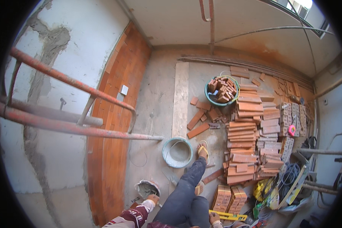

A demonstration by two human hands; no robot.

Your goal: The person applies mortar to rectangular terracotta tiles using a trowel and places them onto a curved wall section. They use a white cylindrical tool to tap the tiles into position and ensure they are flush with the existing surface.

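Left hand (153, 198) — at mortar bucket (147, 189).

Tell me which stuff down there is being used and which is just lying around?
In use:
left hand at the small round bowl of grey mortar
wall of orange brick tiles

Lying about:
empty green round tub
green basket of brick pieces
stacked orange brick tiles
yellow level
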